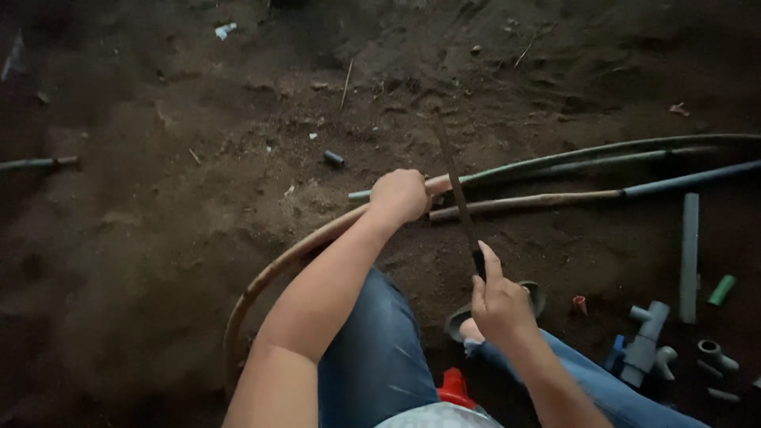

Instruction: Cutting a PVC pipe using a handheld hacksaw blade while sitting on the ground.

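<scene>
Brown hose [277, 265], one blade [456, 186], two hands

Your upper left of the frame is bare soil [143, 238], open for a pass. Right of centre, long hoses [602, 150] run to the right edge and bar a low sweep. Lower right is crowded: grey pipe [690, 254], grey fittings [646, 341], green stub [722, 290]. The curved hose [269, 273] fences your lower left; your knees [372, 357] fill bottom centre.
</scene>
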